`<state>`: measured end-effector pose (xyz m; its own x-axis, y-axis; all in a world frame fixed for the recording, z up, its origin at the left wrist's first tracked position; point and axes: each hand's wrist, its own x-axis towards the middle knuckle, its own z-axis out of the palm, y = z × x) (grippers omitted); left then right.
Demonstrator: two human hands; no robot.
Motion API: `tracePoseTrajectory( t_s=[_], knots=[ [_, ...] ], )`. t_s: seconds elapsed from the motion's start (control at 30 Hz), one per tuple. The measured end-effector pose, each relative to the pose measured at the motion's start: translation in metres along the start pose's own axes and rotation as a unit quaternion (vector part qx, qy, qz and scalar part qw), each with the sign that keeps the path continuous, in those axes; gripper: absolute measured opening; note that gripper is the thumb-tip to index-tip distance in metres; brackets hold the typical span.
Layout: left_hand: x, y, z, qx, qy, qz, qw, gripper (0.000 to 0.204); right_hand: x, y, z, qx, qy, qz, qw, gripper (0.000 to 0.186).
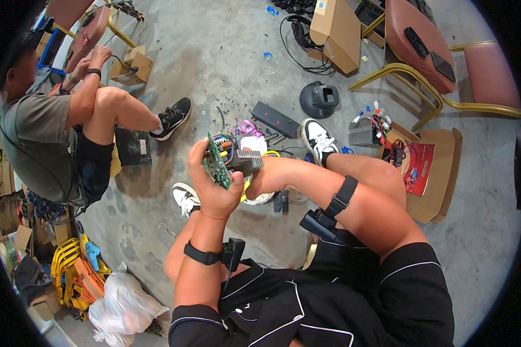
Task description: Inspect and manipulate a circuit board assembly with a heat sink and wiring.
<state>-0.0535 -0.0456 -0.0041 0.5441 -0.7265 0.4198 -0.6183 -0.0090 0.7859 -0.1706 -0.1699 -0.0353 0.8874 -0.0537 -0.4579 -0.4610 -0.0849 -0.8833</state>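
Observation:
My left hand (217, 196) grips a green circuit board (216, 165), held on edge above the floor, with the fingers behind it and the thumb at its lower edge. Coils, wires and a dark finned heat sink (248, 162) stand on the board's right side. Right beside the heat sink is my right hand (265, 180), its fingers bent inward and partly hidden. Whatever they hold is hard to see; a yellow cable (246, 189) shows next to them. Beyond the board, a long black bar-shaped case (275, 119) lies on the floor among purple and other loose parts.
To the left sits another person (46, 133), hands raised near a small cardboard box (131, 66). On the right are a finned metal box with wires (366, 132), an opened carton (440, 173) and chairs (417, 46). A white plastic bag (124, 303) lies lower left.

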Motion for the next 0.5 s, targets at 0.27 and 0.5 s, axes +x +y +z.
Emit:
tracePoseTrajectory(
  t_s=[0.27,0.5],
  knots=[
    [-0.001,0.003,-0.001,-0.035,-0.015,0.044,0.998,0.09,0.01,0.013,0.008,0.095,-0.012,-0.095,0.991,0.072],
    [-0.002,0.001,-0.003,-0.043,-0.021,0.055,0.997,0.09,-0.005,-0.001,0.001,0.159,-0.004,-0.039,0.986,0.068]
  ],
)
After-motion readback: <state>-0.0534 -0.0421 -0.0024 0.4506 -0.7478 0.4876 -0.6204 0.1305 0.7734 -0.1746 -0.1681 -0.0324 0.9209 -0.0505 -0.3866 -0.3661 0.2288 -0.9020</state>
